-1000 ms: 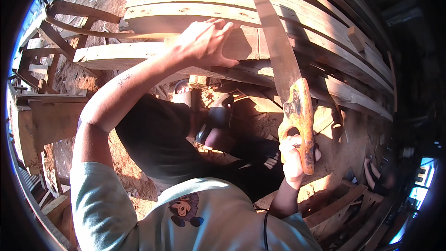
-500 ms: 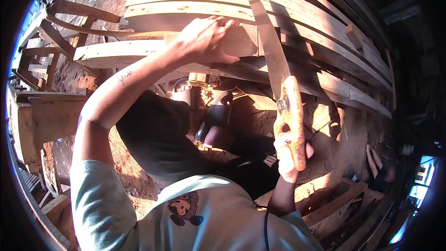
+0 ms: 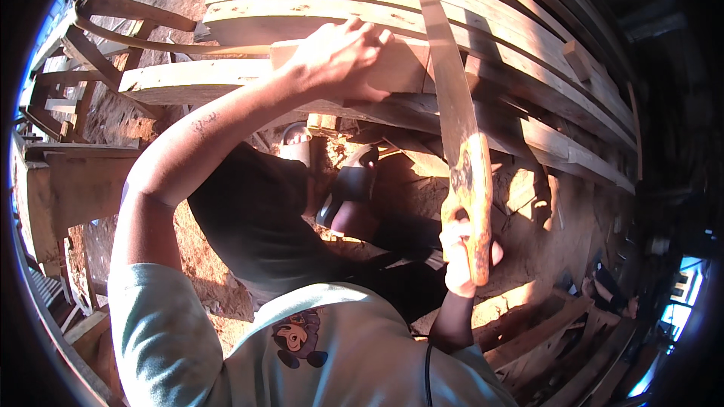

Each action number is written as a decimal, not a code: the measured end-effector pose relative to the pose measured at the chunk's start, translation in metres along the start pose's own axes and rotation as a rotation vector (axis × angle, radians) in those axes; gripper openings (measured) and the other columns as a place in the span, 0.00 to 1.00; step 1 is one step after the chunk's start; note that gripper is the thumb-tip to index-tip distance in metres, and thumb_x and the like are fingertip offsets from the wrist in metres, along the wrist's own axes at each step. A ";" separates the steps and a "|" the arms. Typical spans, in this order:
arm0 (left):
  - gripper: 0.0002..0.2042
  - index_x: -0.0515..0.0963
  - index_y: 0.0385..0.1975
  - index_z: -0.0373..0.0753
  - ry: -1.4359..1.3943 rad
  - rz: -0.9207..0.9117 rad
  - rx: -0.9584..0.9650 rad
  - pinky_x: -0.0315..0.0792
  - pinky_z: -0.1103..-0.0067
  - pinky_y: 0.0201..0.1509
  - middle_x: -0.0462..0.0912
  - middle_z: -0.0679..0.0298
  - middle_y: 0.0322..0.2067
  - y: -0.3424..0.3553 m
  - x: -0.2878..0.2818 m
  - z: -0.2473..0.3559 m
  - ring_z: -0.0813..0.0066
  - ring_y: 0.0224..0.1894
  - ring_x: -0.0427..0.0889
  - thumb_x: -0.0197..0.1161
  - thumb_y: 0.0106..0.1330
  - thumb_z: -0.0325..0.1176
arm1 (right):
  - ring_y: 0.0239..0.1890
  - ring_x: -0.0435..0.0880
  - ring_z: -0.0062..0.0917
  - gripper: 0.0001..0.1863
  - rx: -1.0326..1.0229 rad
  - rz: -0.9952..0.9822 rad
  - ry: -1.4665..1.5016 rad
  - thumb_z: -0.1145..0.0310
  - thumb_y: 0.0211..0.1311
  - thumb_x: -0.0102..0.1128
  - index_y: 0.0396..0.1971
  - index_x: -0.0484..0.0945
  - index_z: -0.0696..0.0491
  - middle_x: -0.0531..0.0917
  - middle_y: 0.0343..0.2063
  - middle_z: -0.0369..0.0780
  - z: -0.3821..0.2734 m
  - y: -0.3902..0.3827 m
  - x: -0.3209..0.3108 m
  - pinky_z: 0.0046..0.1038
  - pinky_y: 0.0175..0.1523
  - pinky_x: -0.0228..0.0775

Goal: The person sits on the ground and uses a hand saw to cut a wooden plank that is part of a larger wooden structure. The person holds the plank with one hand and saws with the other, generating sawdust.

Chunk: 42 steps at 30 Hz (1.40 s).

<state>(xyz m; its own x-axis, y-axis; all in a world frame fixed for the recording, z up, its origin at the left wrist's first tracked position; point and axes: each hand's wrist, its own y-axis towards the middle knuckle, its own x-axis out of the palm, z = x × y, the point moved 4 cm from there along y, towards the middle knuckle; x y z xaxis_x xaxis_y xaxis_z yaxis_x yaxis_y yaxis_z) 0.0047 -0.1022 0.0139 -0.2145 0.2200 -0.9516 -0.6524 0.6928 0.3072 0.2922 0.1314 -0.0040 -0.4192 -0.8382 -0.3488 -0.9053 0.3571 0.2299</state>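
My right hand is wrapped around the worn wooden handle of a handsaw. Its long blade points away from me and crosses the right end of a short wooden block. That block rests on a long timber beam lying from left to right. Over the block lies my left hand, gripping it with the fingers toward its far edge and the thumb on the near side. Exactly where the saw teeth meet the wood is hard to see.
Several long planks lie behind the block. Left stands a wooden frame, with a heavy timber piece nearer me. My sandalled feet are below the beam. Another person is at the far right, near stacked boards.
My right hand has drawn the saw slightly back toward me, and the blade has shifted a little to the right. My left hand stays on the block. The person at right has changed posture.
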 end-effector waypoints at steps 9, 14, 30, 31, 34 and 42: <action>0.46 0.72 0.62 0.28 -0.082 -0.034 0.008 0.80 0.62 0.56 0.83 0.46 0.49 0.002 -0.006 0.005 0.52 0.56 0.82 0.72 0.53 0.62 | 0.21 0.75 0.19 0.04 0.149 -0.041 0.074 0.75 0.59 0.59 0.32 0.81 0.58 0.80 0.22 0.35 -0.015 0.007 0.008 0.20 0.32 0.72; 0.47 0.70 0.63 0.30 -0.197 -0.090 -0.033 0.80 0.61 0.55 0.85 0.43 0.41 0.008 -0.008 0.002 0.48 0.51 0.84 0.73 0.52 0.62 | 0.21 0.76 0.17 0.05 -0.008 -0.060 0.065 0.74 0.61 0.59 0.34 0.81 0.58 0.81 0.22 0.35 0.004 0.005 0.007 0.18 0.30 0.69; 0.46 0.67 0.66 0.27 -0.301 -0.147 -0.039 0.77 0.58 0.63 0.72 0.42 0.62 0.019 0.028 -0.005 0.41 0.59 0.79 0.68 0.60 0.64 | 0.29 0.84 0.24 0.09 0.140 -0.094 0.267 0.78 0.60 0.61 0.41 0.79 0.59 0.85 0.33 0.39 0.070 -0.044 -0.006 0.24 0.33 0.77; 0.46 0.67 0.66 0.28 -0.293 -0.157 -0.043 0.77 0.58 0.63 0.72 0.43 0.62 0.019 0.021 -0.002 0.42 0.59 0.79 0.68 0.60 0.63 | 0.29 0.84 0.23 0.09 0.171 -0.094 0.332 0.78 0.59 0.63 0.41 0.79 0.58 0.85 0.33 0.39 0.073 -0.054 -0.015 0.24 0.33 0.77; 0.46 0.67 0.66 0.28 -0.223 -0.138 0.033 0.77 0.59 0.62 0.73 0.45 0.61 0.019 0.029 -0.005 0.43 0.58 0.80 0.68 0.59 0.63 | 0.30 0.84 0.23 0.11 0.312 -0.069 0.510 0.80 0.56 0.67 0.39 0.79 0.58 0.84 0.32 0.38 0.088 -0.063 -0.008 0.24 0.34 0.77; 0.42 0.71 0.62 0.31 -0.242 -0.161 -0.077 0.78 0.59 0.60 0.75 0.46 0.58 0.018 0.013 0.000 0.44 0.56 0.81 0.68 0.59 0.63 | 0.48 0.82 0.26 0.29 0.814 -0.347 1.424 0.73 0.60 0.69 0.61 0.69 0.60 0.80 0.52 0.44 0.165 -0.092 0.000 0.26 0.42 0.80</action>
<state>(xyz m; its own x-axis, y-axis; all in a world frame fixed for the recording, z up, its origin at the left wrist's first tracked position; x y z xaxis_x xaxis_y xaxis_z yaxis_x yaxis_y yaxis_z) -0.0094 -0.0868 0.0074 0.0699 0.2749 -0.9589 -0.7192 0.6801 0.1425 0.3644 0.1669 -0.1753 -0.2262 -0.4343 0.8719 -0.9237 -0.1884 -0.3335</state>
